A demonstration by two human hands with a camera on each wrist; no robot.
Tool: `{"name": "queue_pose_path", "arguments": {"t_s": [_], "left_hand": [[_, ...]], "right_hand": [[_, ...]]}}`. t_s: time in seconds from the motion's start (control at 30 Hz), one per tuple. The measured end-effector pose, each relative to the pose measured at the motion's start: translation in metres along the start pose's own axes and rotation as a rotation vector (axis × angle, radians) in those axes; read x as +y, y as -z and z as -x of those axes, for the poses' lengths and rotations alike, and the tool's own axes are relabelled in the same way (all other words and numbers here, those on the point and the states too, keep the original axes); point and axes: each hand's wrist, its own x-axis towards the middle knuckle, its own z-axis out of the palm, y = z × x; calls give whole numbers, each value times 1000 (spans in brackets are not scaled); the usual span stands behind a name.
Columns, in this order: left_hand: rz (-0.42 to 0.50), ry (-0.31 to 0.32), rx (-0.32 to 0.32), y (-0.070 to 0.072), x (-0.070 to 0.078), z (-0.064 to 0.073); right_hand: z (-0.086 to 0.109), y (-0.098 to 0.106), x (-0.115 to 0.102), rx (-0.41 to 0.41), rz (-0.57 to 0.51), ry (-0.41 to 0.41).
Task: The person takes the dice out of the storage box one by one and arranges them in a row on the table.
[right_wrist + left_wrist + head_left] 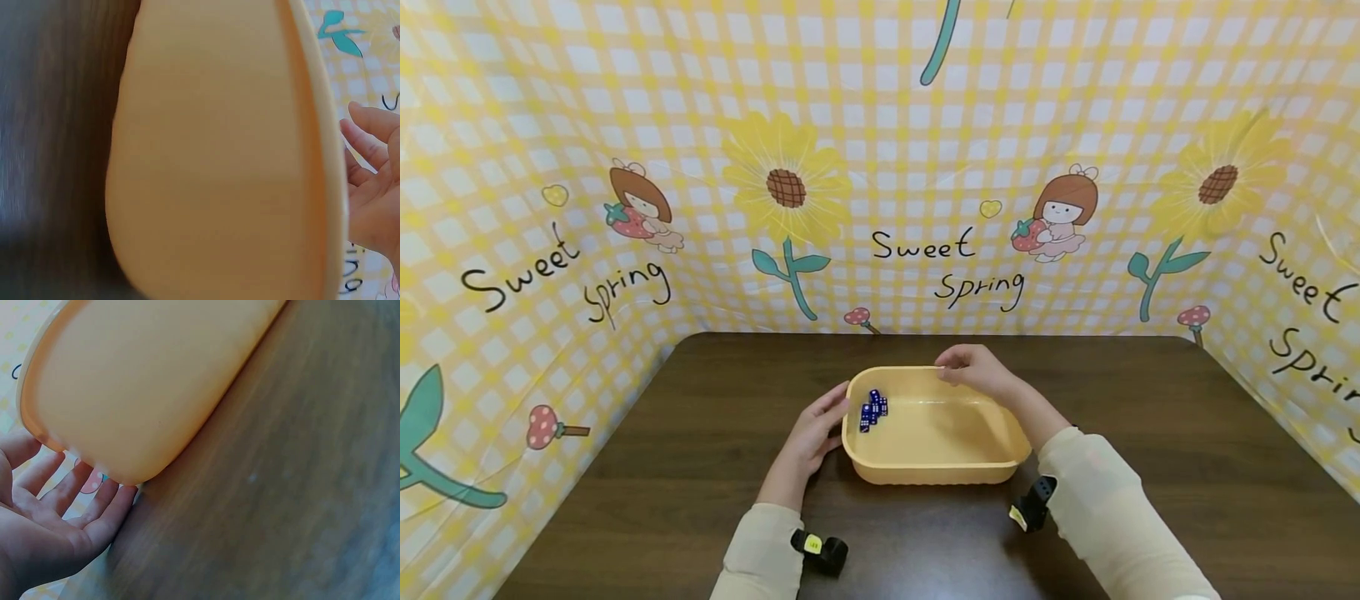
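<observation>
The blue dice [872, 410] lay clustered inside the left end of the yellow basin [943, 442], its wall probably keeping them from scattering; outside that end the left hand [808, 432] touched the basin with loosely extended fingers, likely steadying it, the dice just across the wall; the right hand [976, 369] bent its fingers at the basin's far rim, whether gripping I could not tell
</observation>
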Motion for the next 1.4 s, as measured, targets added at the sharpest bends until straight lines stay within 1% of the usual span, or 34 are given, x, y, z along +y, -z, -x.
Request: {"name": "queue_pose_path", "arguments": {"t_s": [0.17, 0.3, 0.53, 0.67, 0.77, 0.8, 0.9, 1.1, 1.3, 1.4], "left_hand": [[3, -5, -5, 0, -1, -1], [-3, -5, 6, -1, -1, 0], [2, -3, 6, -1, -1, 1], [2, -5, -4, 0, 0, 2], [5, -4, -3, -1, 0, 1], [5, -4, -2, -1, 0, 1], [7, -5, 0, -1, 0, 1], [14, -4, -3, -1, 0, 0], [9, 1, -4, -1, 1, 1], [9, 4, 0, -1, 1, 2]], "right_hand": [[-6, -15, -3, -21, -23, 18], [-8, -24, -6, -22, -31, 22], [-13, -39, -4, -31, -51, 23], [-9, -48, -18, -59, -76, 9], [-12, -55, -19, -80, -82, 4], [-13, -58, -18, -84, -80, 3], [-22, -66, -7, -95, -72, 8], [-26, -77, -6, -106, -46, -10], [-28, -86, -4, -127, -41, 25], [-29, -90, -2, -132, -54, 20]]}}
